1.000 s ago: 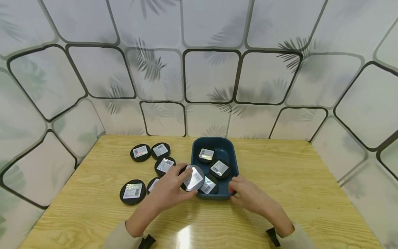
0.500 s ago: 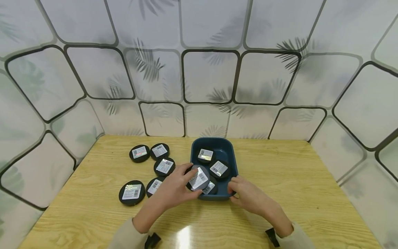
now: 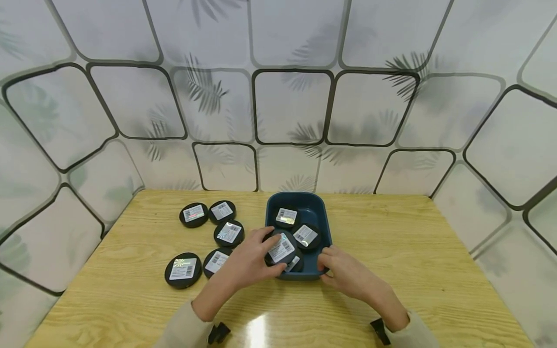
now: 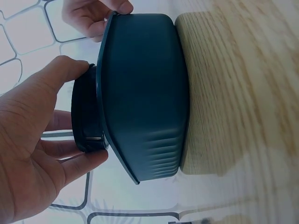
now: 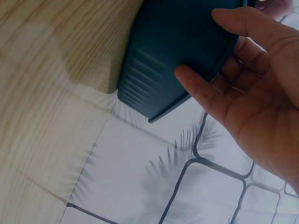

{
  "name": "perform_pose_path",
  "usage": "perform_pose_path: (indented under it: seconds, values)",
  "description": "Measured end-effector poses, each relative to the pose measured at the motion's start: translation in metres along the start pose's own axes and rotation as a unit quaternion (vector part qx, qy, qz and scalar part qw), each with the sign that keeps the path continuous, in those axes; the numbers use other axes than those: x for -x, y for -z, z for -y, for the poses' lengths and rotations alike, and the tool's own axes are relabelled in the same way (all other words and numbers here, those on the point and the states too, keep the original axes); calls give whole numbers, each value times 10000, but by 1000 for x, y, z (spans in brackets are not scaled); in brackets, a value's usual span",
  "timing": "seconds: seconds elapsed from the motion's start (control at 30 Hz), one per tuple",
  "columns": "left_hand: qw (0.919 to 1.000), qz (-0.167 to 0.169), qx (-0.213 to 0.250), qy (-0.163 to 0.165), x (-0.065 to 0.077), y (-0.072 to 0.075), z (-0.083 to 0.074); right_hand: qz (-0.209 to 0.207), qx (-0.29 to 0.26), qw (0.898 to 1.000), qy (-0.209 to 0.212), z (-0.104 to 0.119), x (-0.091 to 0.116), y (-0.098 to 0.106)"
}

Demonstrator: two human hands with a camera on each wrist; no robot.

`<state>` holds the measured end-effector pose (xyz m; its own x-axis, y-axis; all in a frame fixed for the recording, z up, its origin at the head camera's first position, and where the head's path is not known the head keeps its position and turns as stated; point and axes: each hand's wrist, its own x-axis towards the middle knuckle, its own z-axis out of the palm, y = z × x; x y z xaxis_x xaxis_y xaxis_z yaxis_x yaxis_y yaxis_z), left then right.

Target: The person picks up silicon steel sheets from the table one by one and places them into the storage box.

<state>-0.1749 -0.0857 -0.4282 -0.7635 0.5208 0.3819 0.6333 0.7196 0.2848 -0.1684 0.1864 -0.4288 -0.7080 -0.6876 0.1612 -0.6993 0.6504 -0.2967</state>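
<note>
Head view: angled inward, the left hand [image 3: 251, 257] grips a black disc [image 3: 282, 248] and the right hand [image 3: 345, 271] the blue bin [image 3: 301, 277].

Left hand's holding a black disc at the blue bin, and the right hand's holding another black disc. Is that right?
Not quite: the right hand grips the edge of the blue bin, as the right wrist view shows. The left hand is indeed holding a black disc at the bin.
</note>
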Motion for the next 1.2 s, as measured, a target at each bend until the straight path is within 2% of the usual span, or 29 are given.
perform_pose_path:
  seconds: [0.43,0.7,1.2]
  values:
    - [9997,59,-214,-74,-6,-4,1,-123,94,9998,106,0,0,-2]
    - [9998,163,-65,-44,-8,-5,0,-164,47,9997,159,1,1,-1]
    - [9995,285,-88,-65,-12,-8,3,-152,17,9998,151,1,1,-1]
